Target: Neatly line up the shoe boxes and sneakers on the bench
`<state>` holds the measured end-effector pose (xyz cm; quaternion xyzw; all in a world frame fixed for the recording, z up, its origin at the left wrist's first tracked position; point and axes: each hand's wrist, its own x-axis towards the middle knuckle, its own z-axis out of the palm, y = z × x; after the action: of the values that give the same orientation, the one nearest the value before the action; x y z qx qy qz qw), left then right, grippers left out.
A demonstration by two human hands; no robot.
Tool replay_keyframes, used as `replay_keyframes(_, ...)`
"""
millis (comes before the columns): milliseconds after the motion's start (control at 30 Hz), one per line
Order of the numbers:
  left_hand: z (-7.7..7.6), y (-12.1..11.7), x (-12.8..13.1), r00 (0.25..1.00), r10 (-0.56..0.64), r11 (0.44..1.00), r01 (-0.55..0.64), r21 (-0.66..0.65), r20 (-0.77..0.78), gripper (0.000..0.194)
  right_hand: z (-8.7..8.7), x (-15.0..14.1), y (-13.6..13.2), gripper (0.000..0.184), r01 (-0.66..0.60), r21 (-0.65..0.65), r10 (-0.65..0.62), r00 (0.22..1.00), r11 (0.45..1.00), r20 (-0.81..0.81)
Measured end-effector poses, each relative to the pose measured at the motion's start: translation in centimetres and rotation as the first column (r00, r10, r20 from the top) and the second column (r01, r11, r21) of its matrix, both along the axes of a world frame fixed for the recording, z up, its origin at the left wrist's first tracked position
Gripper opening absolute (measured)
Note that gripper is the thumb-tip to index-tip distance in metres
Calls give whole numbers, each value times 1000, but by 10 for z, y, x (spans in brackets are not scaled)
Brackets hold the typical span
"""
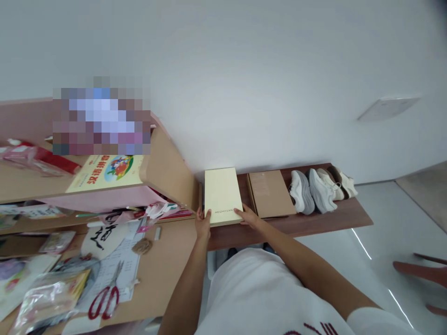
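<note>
A pale yellow shoe box point(222, 190) marked MEIZHIYUAN lies flat at the left end of a dark wooden bench point(258, 232). My left hand point(203, 222) grips its near left corner, thumb on the lid. At the near right corner, my right hand point(247, 216) holds the other side, also with the thumb on top; the fingers underneath are partly hidden. A brown cardboard box point(272, 191) sits to the right of the shoe box, a narrow gap apart.
Grey-white sneakers point(302, 191) and cream shoes point(344, 182) stand on the bench's right part. To the left, a desk point(167, 260) with shelves carries papers, plastic packets and red-handled scissors point(104, 301). A white wall point(261, 93) rises behind; reddish legs point(419, 273) show at right.
</note>
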<state>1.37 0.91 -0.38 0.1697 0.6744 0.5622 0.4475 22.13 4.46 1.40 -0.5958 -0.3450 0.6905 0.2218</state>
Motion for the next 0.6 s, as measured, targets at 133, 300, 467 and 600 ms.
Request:
replay_keyframes(133,-13,-1,-4,1000,0,999,0,-37,-5,69,-8,-4,1,64,3,-42,-4,1000,999,-1)
replay_keyframes(300,-24,-3,-5,998,57,994,-53,-98,39,71,-13,-6,2,59,-22,-56,23,1000,998,16)
replay_keyframes(467,-21,-1,-7,1000,-6,994,10,-113,28,65,-13,-5,3,56,-119,27,118,992,992,51)
replay_keyframes(600,-15,2,-12,985,-138,983,123,-138,-107,46,-10,-2,5,66,-223,212,186,966,952,179)
